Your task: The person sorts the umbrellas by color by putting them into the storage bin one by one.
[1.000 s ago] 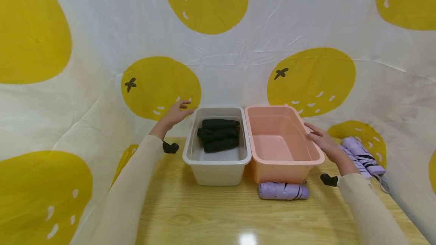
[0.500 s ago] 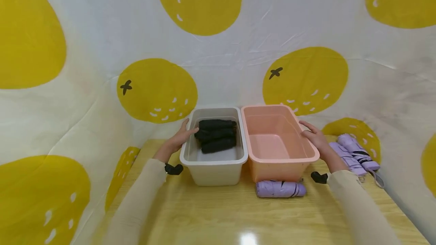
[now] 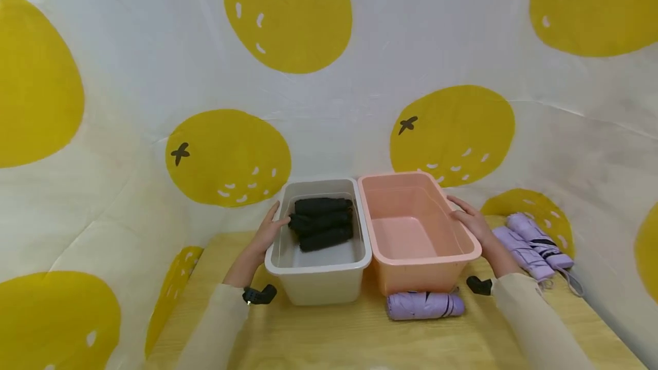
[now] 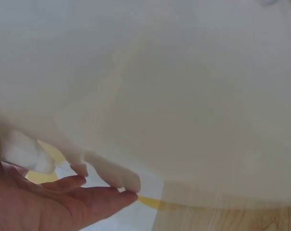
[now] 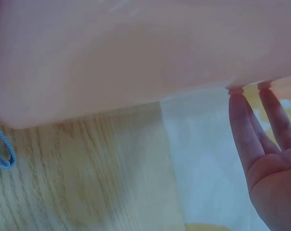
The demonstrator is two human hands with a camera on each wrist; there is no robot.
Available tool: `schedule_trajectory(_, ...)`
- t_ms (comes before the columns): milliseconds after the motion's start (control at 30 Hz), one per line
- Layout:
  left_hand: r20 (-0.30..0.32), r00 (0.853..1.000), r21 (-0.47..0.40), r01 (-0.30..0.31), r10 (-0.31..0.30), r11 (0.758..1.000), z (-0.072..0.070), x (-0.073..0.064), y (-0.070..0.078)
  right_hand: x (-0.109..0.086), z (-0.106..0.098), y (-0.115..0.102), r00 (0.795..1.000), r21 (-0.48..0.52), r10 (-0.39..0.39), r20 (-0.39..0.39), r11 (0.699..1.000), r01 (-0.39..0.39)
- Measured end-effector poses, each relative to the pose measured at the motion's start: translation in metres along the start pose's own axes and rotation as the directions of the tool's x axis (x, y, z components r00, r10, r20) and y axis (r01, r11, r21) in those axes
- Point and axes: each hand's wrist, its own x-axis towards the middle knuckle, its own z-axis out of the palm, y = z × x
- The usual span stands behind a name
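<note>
A light grey plastic bin [image 3: 324, 287] and a pink plastic bin [image 3: 418, 276] stand side by side on the table. Three black rolled bundles [image 3: 325, 238], perhaps folded umbrellas, lie in the grey one; the pink one holds nothing. My left hand [image 3: 264, 238] rests on the grey bin's left side, thumb over the rim. In the left wrist view its fingers [image 4: 109, 197] stretch along the outer wall. On the pink bin's right side rests my right hand [image 3: 475, 227], thumb at the rim. The right wrist view shows its straight fingertips [image 5: 236, 98] touching the outer wall.
A purple folded umbrella [image 3: 425, 306] lies against the front of the pink bin. Two more purple folded umbrellas [image 3: 540, 241] lie to the right, a strap hanging off one. A white cloth [image 3: 370, 130] with yellow fruit shapes hangs behind the wooden table [image 3: 329, 341].
My left hand has come down and right, from beside the grey bin onto its rim. The right hand stays at the pink bin. The head view has shifted slightly.
</note>
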Motion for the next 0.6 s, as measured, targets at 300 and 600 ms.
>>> schedule_trajectory(300, 0.103, 0.992, 0.007, -0.078, 0.077, 0.997, -0.012, 0.000, -0.008, 0.005, 0.004, -0.001, 1.000, -0.010, 0.003, -0.006, 1.000, -0.003)
schedule_trajectory(600, 0.113, 0.987, -0.010, -0.117, 0.117, 0.993, -0.008, 0.006, -0.018, -0.016, 0.001, -0.017, 0.998, 0.133, 0.049, 0.030, 0.990, -0.053)
